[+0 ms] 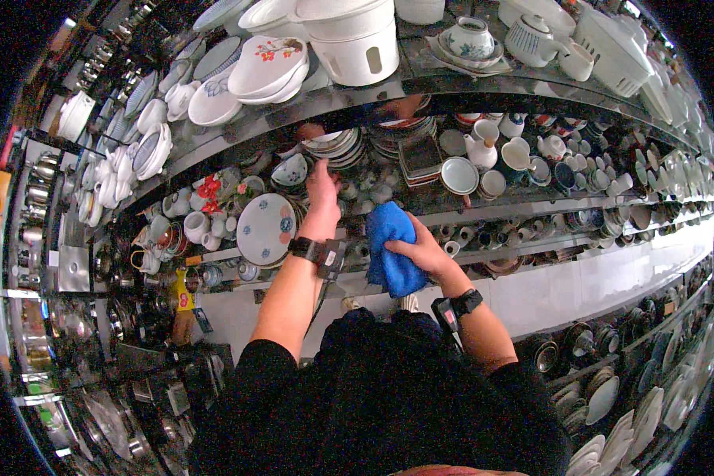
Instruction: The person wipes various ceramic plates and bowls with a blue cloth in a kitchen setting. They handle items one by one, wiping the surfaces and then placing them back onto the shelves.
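Observation:
My right hand [418, 247] grips a folded blue cloth [392, 250] in front of the lower shelf. My left hand [322, 189] reaches in over that shelf, beside a stack of plates [342, 149] and a floral bowl [290, 170]. Its fingertips are near the plates' rims; whether they touch cannot be told. Left of my left wrist stands a large white oval plate [265, 229] with blue and orange flower patterns. Square dark dishes [419, 160] and a round pale bowl [459, 175] lie to the right of the cloth.
An upper shelf [357, 98] juts out above my hands, bearing a white ceramic pot [357, 50], floral dishes [268, 68] and a teapot [532, 41]. Red flowers [210, 191] and cups stand at left. Crowded crockery fills the right side, with more shelves behind me.

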`<state>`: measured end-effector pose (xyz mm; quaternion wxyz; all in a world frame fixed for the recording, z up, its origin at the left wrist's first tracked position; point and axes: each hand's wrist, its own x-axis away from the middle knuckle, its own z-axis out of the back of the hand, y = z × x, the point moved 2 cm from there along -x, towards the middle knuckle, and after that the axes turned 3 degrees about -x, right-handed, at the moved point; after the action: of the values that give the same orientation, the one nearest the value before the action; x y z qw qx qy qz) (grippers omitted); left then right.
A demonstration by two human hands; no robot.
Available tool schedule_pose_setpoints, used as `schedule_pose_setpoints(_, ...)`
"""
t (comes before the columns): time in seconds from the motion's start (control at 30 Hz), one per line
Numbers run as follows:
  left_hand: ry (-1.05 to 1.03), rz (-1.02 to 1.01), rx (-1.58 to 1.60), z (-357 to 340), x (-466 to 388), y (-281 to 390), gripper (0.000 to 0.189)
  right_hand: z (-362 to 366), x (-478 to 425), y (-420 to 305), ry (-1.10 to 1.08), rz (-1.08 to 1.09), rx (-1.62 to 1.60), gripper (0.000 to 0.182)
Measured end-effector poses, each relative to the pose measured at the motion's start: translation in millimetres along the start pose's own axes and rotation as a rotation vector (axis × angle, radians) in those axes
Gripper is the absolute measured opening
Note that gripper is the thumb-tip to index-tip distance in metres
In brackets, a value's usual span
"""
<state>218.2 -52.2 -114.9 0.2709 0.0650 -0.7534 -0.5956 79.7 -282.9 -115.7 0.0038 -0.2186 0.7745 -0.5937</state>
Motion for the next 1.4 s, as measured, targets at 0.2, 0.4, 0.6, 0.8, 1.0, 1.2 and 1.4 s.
schedule_pose_setpoints(0.2, 0.092, -0.404, -0.186, 46, -101, 40, 0.037, -10, -67, -1, 0.075, 0.141, -0.165, 0.1)
schedule_pose_setpoints(0.4, -0.407, -0.514, -1.501, 77, -169, 75, 0.033, -28, -122, -13, -0.015, -0.009, -0.577, 0.038)
schedule_pose_setpoints(0.6, -0.496, -0.77, -1.535, 97, -201, 58, 0.037, -37, -155, 7, -0.141, -0.233, -0.749, 0.033)
schedule_pose_setpoints(0.8, -0.537, -0.756, -1.433, -3, -125, 105, 0.051, -13, -185, 48, 0.101, 0.143, -0.385, 0.034)
schedule_pose_setpoints(1.0, -0.524, -0.376, -1.386, -20, -57, 153, 0.078, -50, -119, 11, 0.101, 0.071, -0.276, 0.098)
schedule_pose_setpoints(1.2, -0.598, -0.397, -1.576, -48, -34, 157, 0.086, -45, -91, 17, 0.076, 0.125, -0.328, 0.093)
schedule_pose_setpoints(1.4, -0.495, -0.486, -1.535, -37, -16, 158, 0.077, -41, -66, 21, 0.057, 0.131, -0.256, 0.089)
